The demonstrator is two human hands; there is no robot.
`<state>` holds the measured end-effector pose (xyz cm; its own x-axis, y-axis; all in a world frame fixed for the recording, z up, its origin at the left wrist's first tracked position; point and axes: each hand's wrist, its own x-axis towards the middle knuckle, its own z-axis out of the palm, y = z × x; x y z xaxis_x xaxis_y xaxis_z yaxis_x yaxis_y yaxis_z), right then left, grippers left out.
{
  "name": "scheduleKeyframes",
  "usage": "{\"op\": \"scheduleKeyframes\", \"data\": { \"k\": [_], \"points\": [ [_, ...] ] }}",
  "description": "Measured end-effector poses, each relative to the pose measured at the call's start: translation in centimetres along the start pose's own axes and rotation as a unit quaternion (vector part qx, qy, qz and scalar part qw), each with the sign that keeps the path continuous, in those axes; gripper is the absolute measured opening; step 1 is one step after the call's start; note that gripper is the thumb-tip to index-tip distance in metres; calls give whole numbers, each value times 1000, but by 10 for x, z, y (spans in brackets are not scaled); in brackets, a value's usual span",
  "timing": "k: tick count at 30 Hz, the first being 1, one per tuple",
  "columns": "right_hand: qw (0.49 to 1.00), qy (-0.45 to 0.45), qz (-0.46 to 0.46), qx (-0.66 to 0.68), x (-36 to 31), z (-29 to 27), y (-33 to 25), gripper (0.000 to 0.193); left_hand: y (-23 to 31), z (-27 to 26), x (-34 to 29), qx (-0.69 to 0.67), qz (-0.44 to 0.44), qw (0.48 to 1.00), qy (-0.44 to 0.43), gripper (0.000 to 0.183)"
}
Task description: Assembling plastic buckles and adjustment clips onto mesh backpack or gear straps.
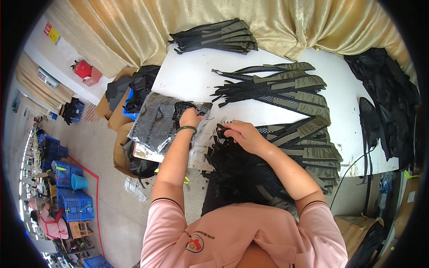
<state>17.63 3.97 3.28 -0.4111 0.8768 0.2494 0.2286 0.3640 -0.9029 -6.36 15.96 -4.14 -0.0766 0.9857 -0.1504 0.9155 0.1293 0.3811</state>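
My left hand (190, 119), with a green bangle at its wrist, reaches onto a small heap of black plastic pieces (182, 107) lying on a clear plastic bag (156, 123). Its fingers are curled; what they hold, if anything, is hidden. Lower and to the right, my right hand (243, 135) pinches the end of a black webbing strap (221, 129). That end belongs to a stack of black mesh and olive-grey shoulder straps (308, 147), which runs across the table's front edge. Loose black strap ends (223, 154) hang in a bunch below my right hand.
More straps lie fanned out at mid-table (286, 85) and at the back (214, 35) of the white table (187, 67). Black fabric pieces (380, 102) are heaped on the right. Cardboard boxes (123, 147) stand at the left, and a cable (346, 172) crosses the right edge.
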Motion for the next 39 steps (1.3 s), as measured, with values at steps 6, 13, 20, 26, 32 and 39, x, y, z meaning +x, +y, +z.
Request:
{"op": "scheduleKeyframes", "data": {
  "k": [6, 13, 20, 26, 32, 39],
  "points": [
    [999, 36, -7, -6, 5, 7, -4, 16, -11, -4, -15, -29, 53, 997, 38, 30],
    [992, 78, 55, 87, -1, -17, -13, 17, 52, -52, -101, -559, 73, 815, -132, 4],
    [958, 11, 146, 246, -10, -28, -25, 14, 53, -44, -128, -708, 157, 627, -285, 25],
    [944, -34, 163, 286, -19, -27, -22, 16, 69, -41, -136, -707, 152, 624, -297, 24],
    [965, -53, 135, 220, -24, -28, -25, 16, 75, -37, -138, -705, 124, 622, -318, 25],
    [997, 47, -17, -56, -31, -23, -44, 10, 80, -28, -143, -702, 117, 655, -252, 25]
  ]
}}
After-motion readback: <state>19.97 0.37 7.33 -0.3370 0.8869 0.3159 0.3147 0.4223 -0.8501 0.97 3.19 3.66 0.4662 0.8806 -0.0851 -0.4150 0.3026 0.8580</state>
